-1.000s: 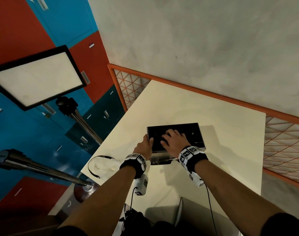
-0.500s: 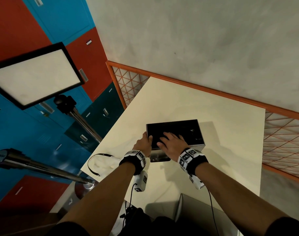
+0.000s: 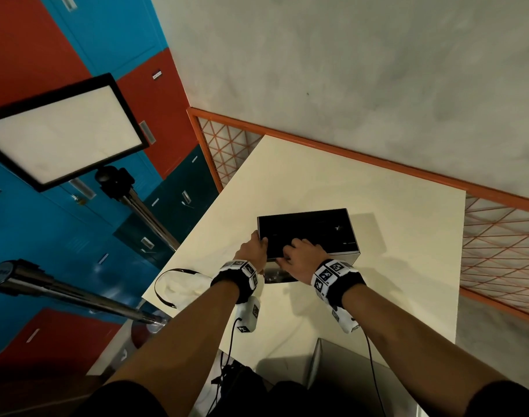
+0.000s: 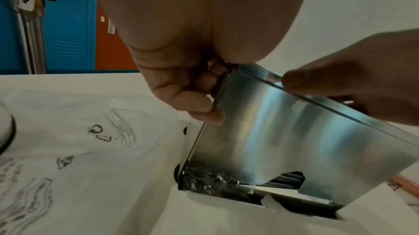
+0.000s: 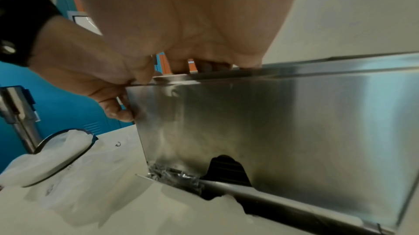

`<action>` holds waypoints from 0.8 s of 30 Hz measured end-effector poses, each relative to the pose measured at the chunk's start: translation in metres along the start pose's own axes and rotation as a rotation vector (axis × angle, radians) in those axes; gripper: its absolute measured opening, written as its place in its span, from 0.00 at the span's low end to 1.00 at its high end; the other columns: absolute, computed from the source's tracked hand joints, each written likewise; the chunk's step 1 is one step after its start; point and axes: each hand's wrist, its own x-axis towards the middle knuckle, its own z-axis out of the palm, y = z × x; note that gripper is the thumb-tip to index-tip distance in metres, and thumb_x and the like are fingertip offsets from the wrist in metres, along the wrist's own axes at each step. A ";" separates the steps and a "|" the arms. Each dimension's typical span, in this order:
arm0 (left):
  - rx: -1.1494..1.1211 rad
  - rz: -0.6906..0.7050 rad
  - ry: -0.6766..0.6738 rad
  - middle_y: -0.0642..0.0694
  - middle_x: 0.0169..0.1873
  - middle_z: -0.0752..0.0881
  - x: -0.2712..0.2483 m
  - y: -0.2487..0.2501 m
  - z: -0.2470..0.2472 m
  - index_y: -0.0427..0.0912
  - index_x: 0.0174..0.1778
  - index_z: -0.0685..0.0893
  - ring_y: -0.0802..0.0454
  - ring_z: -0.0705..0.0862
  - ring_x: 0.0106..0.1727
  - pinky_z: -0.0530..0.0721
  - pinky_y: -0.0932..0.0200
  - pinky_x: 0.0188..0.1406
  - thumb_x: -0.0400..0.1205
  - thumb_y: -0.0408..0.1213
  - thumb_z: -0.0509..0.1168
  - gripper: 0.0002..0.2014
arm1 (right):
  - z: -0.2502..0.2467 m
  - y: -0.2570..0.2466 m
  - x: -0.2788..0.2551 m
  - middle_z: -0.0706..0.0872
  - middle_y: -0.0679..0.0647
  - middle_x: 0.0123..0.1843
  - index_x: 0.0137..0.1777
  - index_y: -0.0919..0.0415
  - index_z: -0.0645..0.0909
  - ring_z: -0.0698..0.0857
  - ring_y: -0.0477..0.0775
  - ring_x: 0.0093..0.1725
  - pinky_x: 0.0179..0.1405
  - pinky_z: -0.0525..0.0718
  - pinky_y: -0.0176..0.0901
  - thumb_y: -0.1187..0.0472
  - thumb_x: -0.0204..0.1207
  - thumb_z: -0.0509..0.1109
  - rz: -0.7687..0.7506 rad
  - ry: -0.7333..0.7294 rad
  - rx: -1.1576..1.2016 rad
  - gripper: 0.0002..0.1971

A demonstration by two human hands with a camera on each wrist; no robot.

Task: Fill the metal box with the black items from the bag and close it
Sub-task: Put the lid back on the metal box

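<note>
The metal box stands on the cream table with its dark lid lying across the top. My left hand grips the box's near left corner, its fingers curled against the side wall. At the lid's near edge, my right hand has curled fingers on top and its thumb against the front rim. Black items show through a notch low in the front wall. The white bag lies flat left of the box.
A light panel on a tripod stands left of the table, with another metal pole nearer me. Behind the table's far edge runs an orange mesh fence. A grey chair back sits at the near edge.
My right hand has slid back from the middle of the lid to its near edge and curled its fingers. The left hand has stayed at the box's corner.
</note>
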 end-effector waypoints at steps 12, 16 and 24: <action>-0.005 0.000 -0.014 0.34 0.50 0.89 -0.006 0.004 -0.004 0.45 0.72 0.70 0.33 0.90 0.40 0.91 0.39 0.44 0.91 0.53 0.48 0.20 | -0.004 0.026 0.007 0.72 0.54 0.66 0.66 0.52 0.78 0.72 0.58 0.68 0.64 0.74 0.60 0.41 0.83 0.53 0.135 0.111 0.066 0.22; -0.014 0.004 -0.023 0.35 0.49 0.89 -0.006 0.003 -0.005 0.45 0.72 0.70 0.33 0.90 0.40 0.91 0.38 0.44 0.91 0.53 0.48 0.20 | -0.005 0.040 0.007 0.71 0.51 0.71 0.74 0.51 0.73 0.73 0.57 0.71 0.67 0.75 0.60 0.42 0.84 0.54 0.088 0.009 0.177 0.24; 0.005 0.020 -0.038 0.34 0.50 0.89 -0.004 0.003 -0.006 0.44 0.72 0.70 0.31 0.90 0.44 0.90 0.37 0.48 0.91 0.51 0.48 0.19 | -0.035 0.090 -0.005 0.72 0.61 0.65 0.67 0.60 0.75 0.74 0.65 0.63 0.58 0.80 0.62 0.59 0.78 0.65 0.392 0.435 0.169 0.18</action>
